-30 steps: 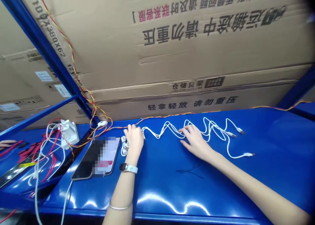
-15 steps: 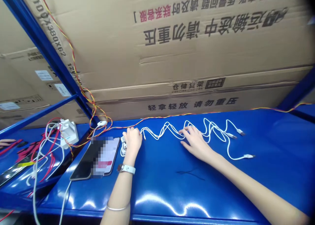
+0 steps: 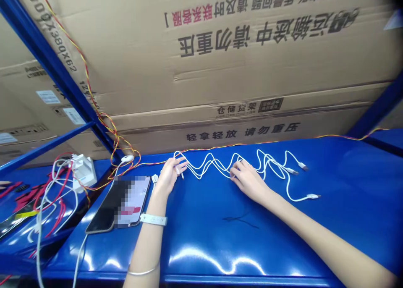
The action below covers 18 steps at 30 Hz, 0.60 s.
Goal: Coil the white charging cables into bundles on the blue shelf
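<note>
White charging cables (image 3: 270, 164) lie in wavy loops along the back of the blue shelf surface (image 3: 220, 237). My left hand (image 3: 168, 174) rests at the cables' left end, its fingers pinched on a strand lifted slightly off the surface. A smartwatch sits on that wrist. My right hand (image 3: 247, 179) lies palm down further right, fingertips pressed on the cable bundle. Loose plug ends (image 3: 311, 195) trail off to the right.
A phone (image 3: 121, 204) lies left of my left hand, with a white cable from its lower end. A white charger block (image 3: 83, 172) with red and white leads sits on the left shelf. Twisted red-yellow wire (image 3: 103, 120) runs down the blue post. Cardboard boxes (image 3: 220, 69) form the back wall.
My left hand has shifted right and turned, lifting the left end of the white cable. My right hand has stayed on the bundle.
</note>
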Available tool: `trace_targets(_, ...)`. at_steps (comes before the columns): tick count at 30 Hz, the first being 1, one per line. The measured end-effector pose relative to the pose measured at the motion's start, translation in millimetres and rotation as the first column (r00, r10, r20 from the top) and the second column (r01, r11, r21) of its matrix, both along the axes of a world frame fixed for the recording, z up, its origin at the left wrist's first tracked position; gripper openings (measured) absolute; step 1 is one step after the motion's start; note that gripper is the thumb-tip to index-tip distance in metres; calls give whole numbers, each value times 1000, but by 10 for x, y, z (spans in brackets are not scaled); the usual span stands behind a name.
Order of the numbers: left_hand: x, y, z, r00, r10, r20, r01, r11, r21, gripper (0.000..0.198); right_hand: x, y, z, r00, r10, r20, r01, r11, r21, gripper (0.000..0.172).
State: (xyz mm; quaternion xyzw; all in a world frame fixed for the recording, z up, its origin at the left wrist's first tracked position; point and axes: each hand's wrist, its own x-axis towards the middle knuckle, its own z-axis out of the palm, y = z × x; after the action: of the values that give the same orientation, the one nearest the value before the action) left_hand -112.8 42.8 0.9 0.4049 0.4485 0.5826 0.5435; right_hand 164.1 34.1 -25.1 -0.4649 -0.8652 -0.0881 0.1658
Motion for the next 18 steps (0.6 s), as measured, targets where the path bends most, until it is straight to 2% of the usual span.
trace_targets(3, 7, -12, 57, 949, -91, 302, 106, 994, -32, 7, -10, -4, 7, 999, 20, -27, -21, 1000, -17, 13)
trace_targets(6, 20, -17, 97, 901, -23, 433, 53, 997, -57, 13, -14, -7, 16, 996, 40, -80, -42, 999, -15, 8)
trace_targets(8, 45, -30, 118, 883, -23, 468, 53, 997, -50, 19, -8, 0, 23, 990, 51, -130, -51, 999, 4, 9)
trace_targets(10, 81, -53, 138, 854, -104, 510, 128, 992, -12, 22, 5, 18, 26, 988, 40, -149, -35, 999, 38, 22)
trace_targets(12, 127, -86, 161, 813, -200, 546, 219, 975, 32, 22, 20, 44, 21, 994, 10, -107, -2, 997, 77, 29)
trace_targets(14, 175, -124, 188, 797, -269, 541, 286, 957, 54, 17, 33, 75, 9, 999, -20, -28, 22, 994, 108, 28)
trace_targets(16, 224, -164, 211, 817, -312, 485, 331, 942, 50, 15, 43, 103, -3, 999, -38, 36, 33, 991, 130, 24)
trace_targets(18, 276, -198, 214, 873, -323, 366, 334, 942, 35, 19, 50, 124, -4, 998, -38, 55, 30, 990, 139, 23)
